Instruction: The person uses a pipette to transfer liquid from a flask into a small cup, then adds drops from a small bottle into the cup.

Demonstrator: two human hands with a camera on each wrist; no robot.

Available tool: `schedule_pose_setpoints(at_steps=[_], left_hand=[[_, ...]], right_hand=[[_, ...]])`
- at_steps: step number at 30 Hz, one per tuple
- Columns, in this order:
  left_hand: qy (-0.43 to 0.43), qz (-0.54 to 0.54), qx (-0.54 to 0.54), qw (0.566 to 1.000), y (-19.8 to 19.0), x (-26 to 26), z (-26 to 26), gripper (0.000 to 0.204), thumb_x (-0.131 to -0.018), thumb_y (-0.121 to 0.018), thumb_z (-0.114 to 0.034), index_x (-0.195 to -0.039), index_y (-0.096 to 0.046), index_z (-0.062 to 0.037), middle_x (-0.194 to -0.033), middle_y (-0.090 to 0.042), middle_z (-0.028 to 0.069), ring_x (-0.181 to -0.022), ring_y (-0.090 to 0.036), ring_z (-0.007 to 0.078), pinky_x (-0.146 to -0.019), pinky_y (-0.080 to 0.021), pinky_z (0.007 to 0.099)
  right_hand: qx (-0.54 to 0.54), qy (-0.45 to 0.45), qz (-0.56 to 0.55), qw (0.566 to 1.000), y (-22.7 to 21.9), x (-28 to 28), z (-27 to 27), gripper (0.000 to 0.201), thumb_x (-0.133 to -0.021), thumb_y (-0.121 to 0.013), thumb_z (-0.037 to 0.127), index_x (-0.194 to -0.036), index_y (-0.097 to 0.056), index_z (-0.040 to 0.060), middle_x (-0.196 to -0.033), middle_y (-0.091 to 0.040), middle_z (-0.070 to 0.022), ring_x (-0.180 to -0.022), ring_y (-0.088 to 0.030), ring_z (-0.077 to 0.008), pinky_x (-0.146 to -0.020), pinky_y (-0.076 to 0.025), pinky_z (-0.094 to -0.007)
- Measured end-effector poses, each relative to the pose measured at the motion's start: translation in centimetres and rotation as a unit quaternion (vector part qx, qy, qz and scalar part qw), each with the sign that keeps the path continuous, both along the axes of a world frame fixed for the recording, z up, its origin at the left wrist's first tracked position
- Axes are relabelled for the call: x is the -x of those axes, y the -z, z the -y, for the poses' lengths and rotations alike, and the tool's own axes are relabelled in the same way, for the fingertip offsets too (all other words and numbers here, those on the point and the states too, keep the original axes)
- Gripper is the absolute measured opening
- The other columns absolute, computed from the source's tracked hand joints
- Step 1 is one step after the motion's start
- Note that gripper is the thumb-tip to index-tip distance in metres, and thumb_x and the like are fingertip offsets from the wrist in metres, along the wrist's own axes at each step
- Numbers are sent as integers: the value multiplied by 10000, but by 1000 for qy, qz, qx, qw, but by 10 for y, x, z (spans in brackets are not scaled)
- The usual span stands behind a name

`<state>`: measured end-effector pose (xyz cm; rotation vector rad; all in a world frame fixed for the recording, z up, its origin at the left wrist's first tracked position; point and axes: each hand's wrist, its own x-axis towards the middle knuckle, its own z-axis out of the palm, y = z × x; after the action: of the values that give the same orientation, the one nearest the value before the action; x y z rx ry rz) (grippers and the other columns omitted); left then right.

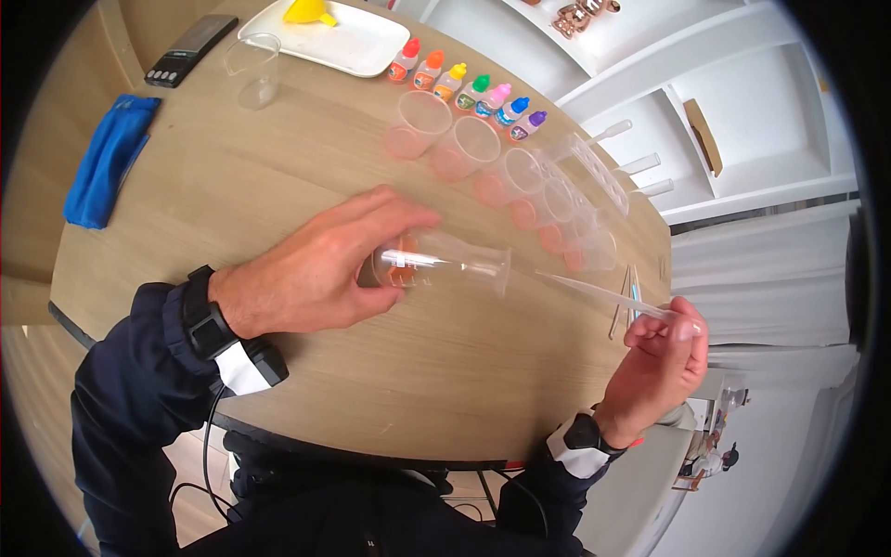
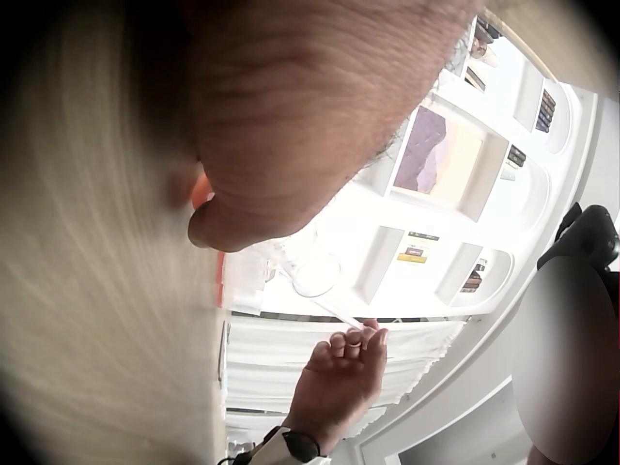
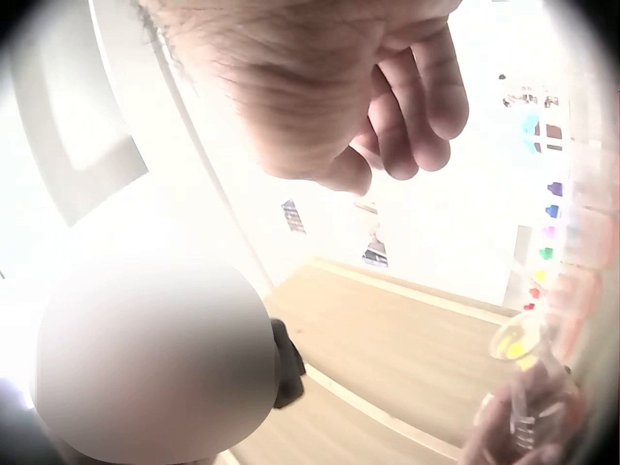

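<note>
Nearest me, I have the right hand (image 1: 661, 360) pinching a clear pipette (image 1: 601, 294) between thumb and fingers. Just past it, over the desk (image 1: 232, 176), I see the left hand (image 1: 320, 265) wrapped round the base of a glass flask (image 1: 455, 258), its mouth facing the pipette tip, which looks just beside it. Beyond these, I make out a row of clear cups (image 1: 466, 144), then seven dropper bottles (image 1: 473, 91) with coloured caps, and a white tray (image 1: 357, 58) bearing a yellow funnel (image 1: 306, 11).
</note>
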<state>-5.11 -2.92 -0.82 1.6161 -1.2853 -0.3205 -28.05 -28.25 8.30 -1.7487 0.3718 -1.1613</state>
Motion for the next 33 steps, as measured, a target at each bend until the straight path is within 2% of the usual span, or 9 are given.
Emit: schedule_pose_setpoints(at_steps=[2,5,6,10,19,25,33], left_hand=[[-1,4,0,1000,0,0,0,691,-818,-810,65,-1467,-592,-25,-1180,-641,107,-1057,-663,267,-926,-575,376],[0,10,-2,1000,-1,0,0,689,-814,-810,67,-1462,-594,-25,-1175,-641,108,-1057,-666,271,-927,-575,377],[2,12,0,1000,0,0,1,689,-813,-811,67,-1460,-594,-25,-1173,-640,109,-1057,-665,272,-927,-575,378],[4,10,2,1000,0,0,1,688,-811,-814,66,-1458,-594,-21,-1160,-637,108,-1058,-664,275,-923,-574,382],[3,3,9,1000,0,1,1,686,-815,-818,61,-1459,-594,-16,-1181,-622,118,-1072,-661,280,-927,-579,376],[5,16,4,1000,-1,1,1,697,-813,-824,58,-1465,-589,-18,-1196,-618,123,-1088,-664,280,-935,-587,382],[1,9,3,1000,-1,1,1,704,-812,-833,51,-1467,-586,-23,-1216,-622,133,-1080,-673,293,-946,-586,386]], right_hand=[[-43,-6,19,999,0,-1,-3,258,-1054,-741,166,-1167,-729,-65,-816,-713,-98,-687,-669,-172,-628,-527,-306],[-34,-60,-44,997,20,-14,-15,253,-1057,-750,171,-1174,-733,-53,-849,-730,-103,-698,-680,-170,-632,-534,-297],[-41,-85,-83,992,24,-15,-21,217,-1032,-789,100,-1188,-754,-47,-913,-754,-95,-781,-712,-157,-708,-568,-290],[-44,-114,-169,978,38,-31,-41,257,-950,-854,-39,-1198,-790,-49,-1024,-786,-79,-923,-710,-116,-852,-565,-268],[50,-131,-170,975,51,-35,-39,187,-954,-873,1,-1122,-807,-45,-985,-785,-57,-867,-668,-106,-801,-537,-258],[-25,-138,-183,973,45,-36,-44,235,-965,-866,9,-1179,-793,-55,-1026,-781,-69,-916,-713,-119,-851,-571,-270],[-28,-151,-191,969,44,-34,-42,295,-964,-858,-8,-1242,-774,-59,-1057,-780,-81,-955,-739,-135,-873,-584,-282]])
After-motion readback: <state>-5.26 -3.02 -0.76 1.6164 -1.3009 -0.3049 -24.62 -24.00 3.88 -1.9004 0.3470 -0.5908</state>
